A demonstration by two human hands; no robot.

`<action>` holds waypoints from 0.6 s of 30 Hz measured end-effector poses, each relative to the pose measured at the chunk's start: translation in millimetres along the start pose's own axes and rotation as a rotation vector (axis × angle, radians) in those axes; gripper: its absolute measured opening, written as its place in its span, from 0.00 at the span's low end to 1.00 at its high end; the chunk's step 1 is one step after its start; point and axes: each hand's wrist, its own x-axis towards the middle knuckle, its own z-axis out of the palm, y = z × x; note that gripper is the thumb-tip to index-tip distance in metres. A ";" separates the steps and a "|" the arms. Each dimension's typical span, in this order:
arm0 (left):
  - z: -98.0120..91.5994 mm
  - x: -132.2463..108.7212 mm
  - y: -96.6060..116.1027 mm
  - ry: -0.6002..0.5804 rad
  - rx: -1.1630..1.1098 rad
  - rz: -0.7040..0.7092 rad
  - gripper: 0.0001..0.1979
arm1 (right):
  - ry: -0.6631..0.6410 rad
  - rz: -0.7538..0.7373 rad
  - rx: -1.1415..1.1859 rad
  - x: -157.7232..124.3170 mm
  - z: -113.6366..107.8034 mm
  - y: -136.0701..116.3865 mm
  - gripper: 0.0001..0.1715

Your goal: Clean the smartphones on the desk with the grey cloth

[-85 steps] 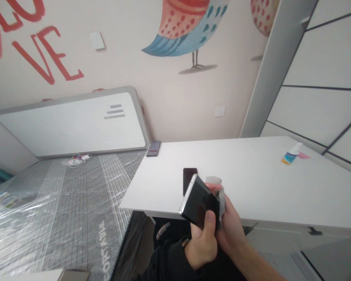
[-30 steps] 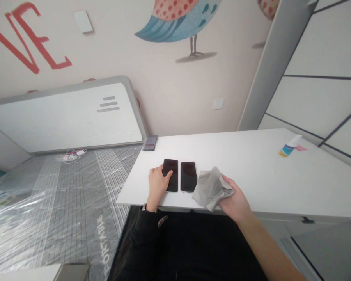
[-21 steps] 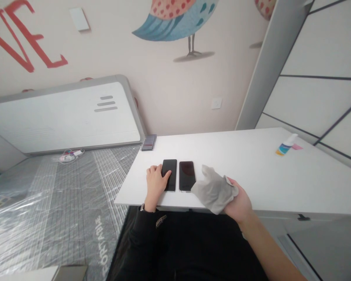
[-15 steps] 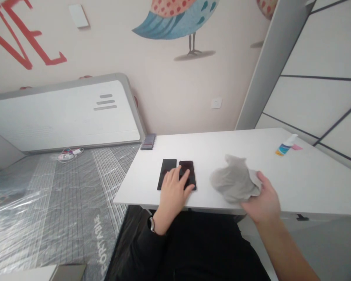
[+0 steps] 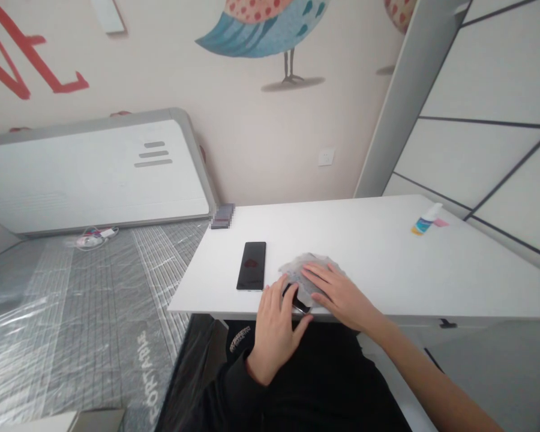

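Observation:
A grey cloth (image 5: 292, 268) lies spread over a smartphone (image 5: 298, 305) near the table's front edge, hiding most of it. My right hand (image 5: 337, 294) rests on top of the cloth with its fingers stretched out and pressed down flat. Only the phone's near-left part, dark with a shiny rim, shows below the cloth. My left hand (image 5: 276, 327) grips that phone, fingers along its left side and thumb at its near end. Left of both hands, a second smartphone (image 5: 252, 267) lies with its dark screen up, touched by neither hand.
On the white table (image 5: 378, 240), a spray bottle (image 5: 426, 219) lies at the far right next to a pink item (image 5: 440, 222). A blurred dark stack (image 5: 222, 216) sits at the back left corner. A wall socket (image 5: 326, 157) is behind the table. Plastic-wrapped material (image 5: 94, 312) covers the left side.
My right hand has moved left and brought the cloth down onto the right-hand phone. That phone has shifted towards me and tilted, and my left hand has closed on its edge.

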 end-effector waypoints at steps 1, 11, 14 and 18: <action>3.2 -3.8 -1.8 0.046 -0.017 -0.035 0.32 | -0.088 -0.009 -0.062 -4.0 7.2 -0.1 0.36; 8.1 -5.1 3.3 0.127 -0.107 -0.114 0.45 | -0.226 0.058 -0.265 -16.9 7.1 5.1 0.48; 9.1 -5.1 1.3 0.131 -0.106 -0.085 0.49 | -0.302 -0.038 -0.185 -15.1 12.7 -4.0 0.58; 10.9 -5.9 -0.1 0.138 -0.120 -0.081 0.50 | -0.324 -0.056 -0.149 -12.4 14.3 -6.7 0.52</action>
